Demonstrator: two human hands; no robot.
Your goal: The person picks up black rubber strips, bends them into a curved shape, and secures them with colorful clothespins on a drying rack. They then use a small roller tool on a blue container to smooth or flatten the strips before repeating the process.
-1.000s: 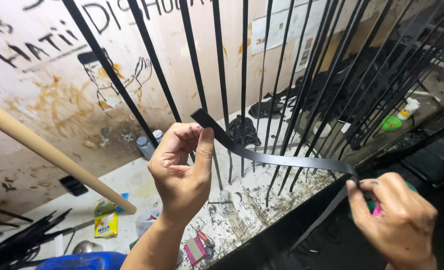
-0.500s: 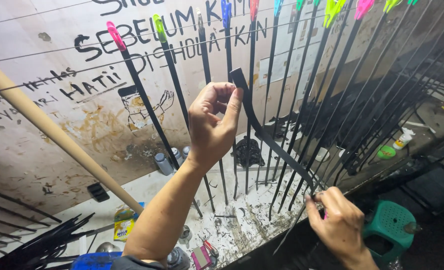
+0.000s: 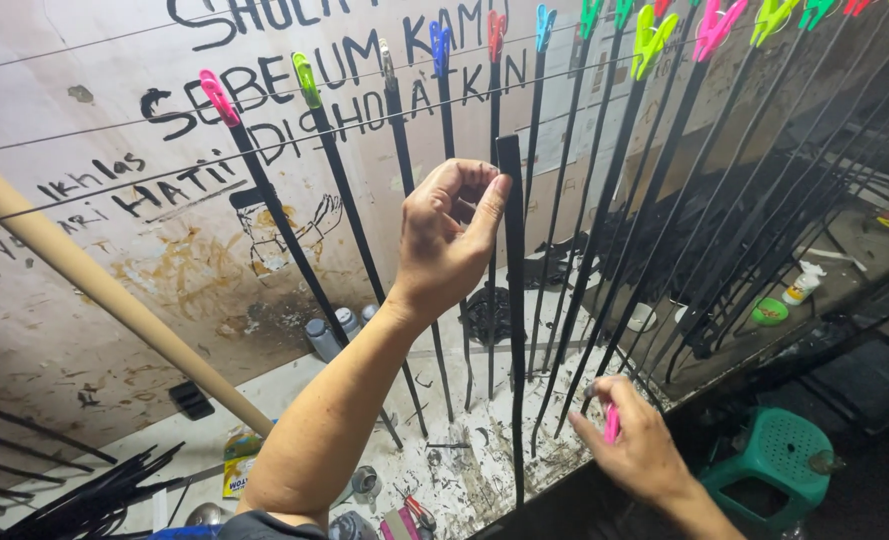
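Note:
My left hand [image 3: 452, 238] is raised and pinches the top end of a long black strip [image 3: 515, 330], which hangs straight down. It is level with several other black strips [image 3: 360, 250] that hang from a wire by coloured clothes pegs [image 3: 307, 80]. Lower right, my right hand [image 3: 636, 440] holds a pink clothes peg [image 3: 611, 424] near the bench edge, just right of the hanging strip's lower part.
A wooden pole [image 3: 114, 300] slants across the left. The paint-spattered bench [image 3: 464, 470] carries small bottles [image 3: 321, 338] and loose black strips [image 3: 84, 495] at the lower left. A green plastic stool [image 3: 776, 455] stands on the floor at the right. A written-on wall is behind.
My left hand lifted the strip's end up to the peg line, and the strip went from slanting to hanging straight. My right hand let go of its lower end and now holds a pink peg.

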